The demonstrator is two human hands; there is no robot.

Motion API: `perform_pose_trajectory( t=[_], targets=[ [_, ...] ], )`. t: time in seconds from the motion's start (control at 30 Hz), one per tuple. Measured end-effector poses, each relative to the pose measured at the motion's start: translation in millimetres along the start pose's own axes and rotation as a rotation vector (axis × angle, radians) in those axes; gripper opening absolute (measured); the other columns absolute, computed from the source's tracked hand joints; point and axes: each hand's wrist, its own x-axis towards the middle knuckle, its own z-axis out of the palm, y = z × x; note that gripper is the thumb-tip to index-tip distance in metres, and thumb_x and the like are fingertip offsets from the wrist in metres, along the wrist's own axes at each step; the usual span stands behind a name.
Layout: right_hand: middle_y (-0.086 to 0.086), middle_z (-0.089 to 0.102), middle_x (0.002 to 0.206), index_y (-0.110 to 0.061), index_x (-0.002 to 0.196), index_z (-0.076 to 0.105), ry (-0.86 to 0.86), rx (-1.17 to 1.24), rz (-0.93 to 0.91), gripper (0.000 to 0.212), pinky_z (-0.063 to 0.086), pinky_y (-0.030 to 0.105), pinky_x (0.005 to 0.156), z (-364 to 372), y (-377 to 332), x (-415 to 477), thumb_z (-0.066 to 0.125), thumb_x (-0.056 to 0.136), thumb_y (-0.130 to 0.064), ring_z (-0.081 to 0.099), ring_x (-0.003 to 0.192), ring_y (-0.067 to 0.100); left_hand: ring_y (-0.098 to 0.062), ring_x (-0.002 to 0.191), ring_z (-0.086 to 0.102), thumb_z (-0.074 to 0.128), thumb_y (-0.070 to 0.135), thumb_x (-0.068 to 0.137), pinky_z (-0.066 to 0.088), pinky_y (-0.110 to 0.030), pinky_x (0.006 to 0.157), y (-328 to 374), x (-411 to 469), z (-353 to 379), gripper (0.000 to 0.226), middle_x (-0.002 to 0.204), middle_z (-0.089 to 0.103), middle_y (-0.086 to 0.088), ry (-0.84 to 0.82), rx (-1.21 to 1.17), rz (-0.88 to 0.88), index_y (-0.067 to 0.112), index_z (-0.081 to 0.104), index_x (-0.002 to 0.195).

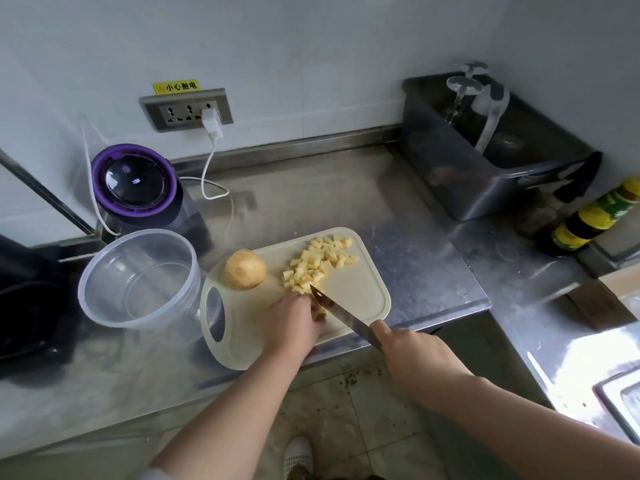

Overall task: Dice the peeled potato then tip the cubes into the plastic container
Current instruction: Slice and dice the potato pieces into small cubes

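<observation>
Your left hand (294, 323) sits on the near half of the cutting board (363, 296), fingers curled down over a potato piece (320, 311), pinning it to the board; most of that piece is hidden under the fingers. Your right hand (412, 355) is closed round the handle of the knife (343, 317), the handle itself covered by the palm. The blade runs diagonally up and left, and its tip lies right against the left fingertips at the piece. A pile of cut potato cubes (318, 261) lies on the far part of the board, trailing down toward the blade tip. A rounded, uncut peeled potato (245, 269) rests at the board's far left corner, beside the handle cut-out and apart from the cubes. The clear plastic container (104, 271) stands upright on the steel counter (346, 195), just left of the board, with no cubes in it. Behind it stands a purple-lidded appliance (138, 185); a white charger (212, 123) is plugged into the wall socket (187, 110). A dark bin (485, 168) and bottles (588, 220) stand at the far right.
</observation>
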Motion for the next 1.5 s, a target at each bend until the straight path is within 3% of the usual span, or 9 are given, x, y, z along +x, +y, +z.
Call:
perform_pose_trajectory(
  t=[0.13, 0.27, 0.4, 0.63, 0.83, 0.93, 1.07, 1.27, 1.5],
  targets=[
    [0.000, 0.055, 0.082, -0.022, 0.130, 0.030, -0.027, -0.006, -0.002, 0.051, 0.041, 0.031, 0.052, 1, -1, 0, 0.041, 0.088, 0.004, 0.062, 0.073, 0.023, -0.013, 0.089, 0.063, 0.064, 0.041, 0.085, 0.041, -0.023, 0.065, -1, 0, 2, 0.022, 0.100, 0.067, 0.008, -0.001, 0.014, -0.008, 0.024, 0.068, 0.100],
    [-0.006, 0.045, 0.072, -0.026, 0.141, 0.024, -0.053, 0.002, -0.028, 0.060, 0.034, 0.023, 0.047, 6, -2, 3, 0.041, 0.091, 0.002, 0.048, 0.059, 0.013, -0.014, 0.084, 0.062, 0.061, 0.039, 0.086, 0.047, -0.026, 0.064, -1, 0, 2, 0.018, 0.096, 0.066, 0.008, 0.003, 0.008, -0.003, 0.024, 0.064, 0.096],
    [-0.005, 0.046, 0.074, -0.026, 0.134, 0.030, -0.036, -0.002, -0.014, 0.052, 0.048, 0.032, 0.060, 2, 4, 5, 0.039, 0.091, 0.001, 0.055, 0.067, 0.018, -0.011, 0.084, 0.062, 0.060, 0.046, 0.086, 0.040, -0.022, 0.062, -3, -2, 5, 0.023, 0.097, 0.065, 0.011, 0.027, -0.014, 0.025, 0.026, 0.065, 0.097],
    [-0.006, 0.047, 0.071, -0.025, 0.113, 0.033, 0.116, -0.018, -0.008, 0.032, 0.050, 0.034, 0.058, -14, 22, 9, 0.043, 0.093, -0.002, 0.060, 0.064, 0.022, -0.009, 0.081, 0.063, 0.057, 0.049, 0.089, 0.039, -0.022, 0.062, 3, 13, 3, 0.025, 0.094, 0.069, 0.012, 0.028, 0.038, 0.032, 0.028, 0.068, 0.097],
    [-0.004, 0.057, 0.081, -0.028, 0.120, 0.033, 0.063, -0.084, -0.100, 0.038, 0.058, 0.034, 0.063, -15, 30, 13, 0.045, 0.095, -0.002, 0.062, 0.067, 0.020, -0.008, 0.088, 0.061, 0.065, 0.031, 0.088, 0.050, -0.021, 0.073, -34, 11, -13, 0.021, 0.102, 0.064, 0.009, 0.012, -0.301, 0.041, 0.021, 0.064, 0.106],
    [0.000, 0.063, 0.094, -0.030, 0.122, 0.033, 0.016, -0.113, -0.125, 0.040, 0.059, 0.036, 0.068, -13, 26, 16, 0.046, 0.095, -0.004, 0.064, 0.073, 0.019, -0.007, 0.107, 0.054, 0.059, 0.016, 0.092, 0.045, -0.019, 0.087, -61, 8, -25, 0.038, 0.128, 0.051, 0.007, -0.130, -0.288, 0.102, 0.022, 0.054, 0.129],
    [0.003, 0.061, 0.090, -0.029, 0.116, 0.035, 0.008, -0.100, -0.078, 0.043, 0.056, 0.037, 0.068, -18, 26, 24, 0.038, 0.089, 0.005, 0.063, 0.075, 0.023, -0.009, 0.128, 0.039, 0.064, 0.027, 0.088, 0.038, -0.026, 0.105, -73, 9, -30, 0.060, 0.141, 0.032, 0.011, -0.379, -0.147, 0.175, 0.024, 0.039, 0.143],
    [0.001, 0.060, 0.088, -0.028, 0.119, 0.034, 0.026, -0.072, -0.095, 0.033, 0.052, 0.029, 0.063, -19, 17, 26, 0.039, 0.097, -0.004, 0.060, 0.070, 0.017, -0.008, 0.106, 0.051, 0.064, 0.028, 0.087, 0.044, -0.022, 0.091, -63, 16, -29, 0.039, 0.125, 0.049, 0.009, -0.339, -0.053, 0.244, 0.021, 0.057, 0.125],
    [0.000, 0.058, 0.088, -0.029, 0.118, 0.033, 0.016, -0.032, -0.118, 0.030, 0.058, 0.031, 0.067, -17, 1, 27, 0.043, 0.099, -0.009, 0.059, 0.069, 0.015, -0.011, 0.100, 0.056, 0.059, 0.039, 0.087, 0.040, -0.022, 0.073, -55, 1, -21, 0.031, 0.114, 0.056, 0.009, -0.174, 0.001, 0.064, 0.024, 0.056, 0.114]
  ],
)
